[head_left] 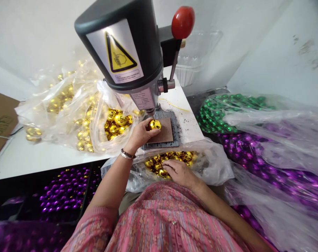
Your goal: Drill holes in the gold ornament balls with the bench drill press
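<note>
My left hand pinches a faceted gold ball between thumb and fingers. The ball sits beneath the chuck of a black and grey drill press, over a brown board on the metal base. Whether a drill bit touches the ball is hard to see. My right hand rests at a clear plastic bag on my lap, its bent fingers apart over more gold balls. No ball shows plainly in its grasp.
Open clear bags of gold balls stand left of the press on the white table. The red-knobbed lever juts out right. Bagged green balls and purple balls lie right; more purple balls sit lower left.
</note>
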Demonstrator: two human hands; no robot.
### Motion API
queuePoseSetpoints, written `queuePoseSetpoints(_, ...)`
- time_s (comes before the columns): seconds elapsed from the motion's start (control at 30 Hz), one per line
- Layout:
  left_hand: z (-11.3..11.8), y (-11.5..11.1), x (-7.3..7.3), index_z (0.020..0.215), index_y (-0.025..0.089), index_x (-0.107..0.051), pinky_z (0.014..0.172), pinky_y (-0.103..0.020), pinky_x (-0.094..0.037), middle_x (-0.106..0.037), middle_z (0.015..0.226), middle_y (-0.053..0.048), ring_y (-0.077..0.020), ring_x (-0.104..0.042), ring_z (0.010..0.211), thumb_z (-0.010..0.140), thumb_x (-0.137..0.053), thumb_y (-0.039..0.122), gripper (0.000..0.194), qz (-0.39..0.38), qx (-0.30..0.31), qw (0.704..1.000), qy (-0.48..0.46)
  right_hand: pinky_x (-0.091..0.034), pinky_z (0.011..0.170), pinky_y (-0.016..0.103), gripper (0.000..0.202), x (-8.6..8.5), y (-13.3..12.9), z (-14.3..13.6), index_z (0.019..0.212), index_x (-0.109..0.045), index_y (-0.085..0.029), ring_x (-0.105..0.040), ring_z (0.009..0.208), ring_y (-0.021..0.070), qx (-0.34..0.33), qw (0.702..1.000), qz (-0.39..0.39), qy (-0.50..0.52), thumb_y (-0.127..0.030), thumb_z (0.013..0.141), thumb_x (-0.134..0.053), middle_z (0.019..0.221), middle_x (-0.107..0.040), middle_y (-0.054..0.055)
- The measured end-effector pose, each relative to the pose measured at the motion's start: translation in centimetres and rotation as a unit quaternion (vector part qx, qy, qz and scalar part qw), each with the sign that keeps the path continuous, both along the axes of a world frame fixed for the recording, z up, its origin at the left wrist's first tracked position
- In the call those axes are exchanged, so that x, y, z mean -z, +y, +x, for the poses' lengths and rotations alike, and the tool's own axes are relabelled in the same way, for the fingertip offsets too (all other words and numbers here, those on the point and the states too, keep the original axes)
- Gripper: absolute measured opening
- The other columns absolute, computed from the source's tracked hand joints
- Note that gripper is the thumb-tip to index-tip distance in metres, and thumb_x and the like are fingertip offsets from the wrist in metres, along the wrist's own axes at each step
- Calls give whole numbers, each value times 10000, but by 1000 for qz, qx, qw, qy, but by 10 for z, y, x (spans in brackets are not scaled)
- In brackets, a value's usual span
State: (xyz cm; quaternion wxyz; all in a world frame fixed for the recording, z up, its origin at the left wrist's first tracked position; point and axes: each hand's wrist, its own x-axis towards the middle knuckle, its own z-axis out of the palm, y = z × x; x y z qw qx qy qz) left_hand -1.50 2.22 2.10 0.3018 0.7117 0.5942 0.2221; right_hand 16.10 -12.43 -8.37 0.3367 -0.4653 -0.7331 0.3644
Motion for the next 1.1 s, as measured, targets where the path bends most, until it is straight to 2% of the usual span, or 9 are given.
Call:
queuePoseSetpoints(0.17,6,7,3,1288,121,-706,785,-269,-523,-753,965,-48,-175,-654,840,714,-801,321,615,-9,25,1000,-8,-582,889,270,314,4,0,3,1057,-748,-201,-743,942,131,-8,999,-30,-8,-335,997,-471,1014,-798,58)
queuePoseSetpoints(0.37,6,1,15,1397,142,-637,909,-313,-553,-778,1109,-71,-215,-708,975,733,-820,354,720,-36,1,998,-51,-570,903,267,310,7,-2,2,1058,-761,-207,-735,969,137,-29,997,-62,-21,-321,986,-481,1029,-798,72)
queuePoseSetpoints(0.5,8,-2,14,1402,140,-632,963,-335,-549,-781,1149,-76,-234,-718,1026,724,-842,347,739,-30,-7,998,-47,-555,816,233,272,-8,1,7,981,-777,-218,-725,873,119,-64,995,-70,-24,-305,962,-521,950,-801,47)
queuePoseSetpoints(0.67,10,-4,12,1384,142,-644,945,-329,-548,-784,1149,-70,-238,-722,1029,733,-840,316,702,-26,-7,998,-51,-535,745,193,257,-66,24,35,925,-770,-223,-714,794,88,-70,996,-47,5,-379,952,-567,877,-792,10)
queuePoseSetpoints(0.73,10,-5,11,1380,156,-649,938,-330,-545,-786,1141,-67,-245,-719,1039,730,-843,317,698,-22,-10,999,-44,-517,675,186,305,-92,39,50,869,-748,-210,-675,698,76,-33,999,-23,24,-442,950,-568,775,-755,0)
queuePoseSetpoints(0.83,9,-7,11,1367,178,-656,908,-333,-546,-792,1106,-59,-252,-719,1026,736,-835,339,675,-27,-5,999,-42,-490,658,188,347,-127,67,68,845,-687,-196,-614,677,69,87,994,44,58,-486,962,-538,715,-674,-8)
queuePoseSetpoints(0.97,8,-8,12,1310,203,-685,901,-333,-540,-787,1075,-40,-240,-718,991,765,-806,338,574,-25,5,998,-59,-497,727,223,323,-172,105,71,1056,-640,-218,-588,734,70,270,934,171,159,-512,948,-562,839,-641,-6)
queuePoseSetpoints(1.03,9,-8,14,1289,204,-695,915,-332,-539,-777,1093,-46,-236,-711,1001,767,-806,333,548,-16,6,998,-59,-495,699,237,406,-198,122,65,1146,-621,-220,-588,723,69,291,904,220,225,-561,930,-570,909,-640,8)
queuePoseSetpoints(1.1,9,-7,17,1302,195,-688,956,-337,-531,-754,1145,-68,-240,-695,1051,753,-824,328,582,7,1,999,-48,-479,666,237,501,-226,136,56,1232,-584,-207,-570,718,61,274,899,246,236,-611,946,-503,982,-620,28)
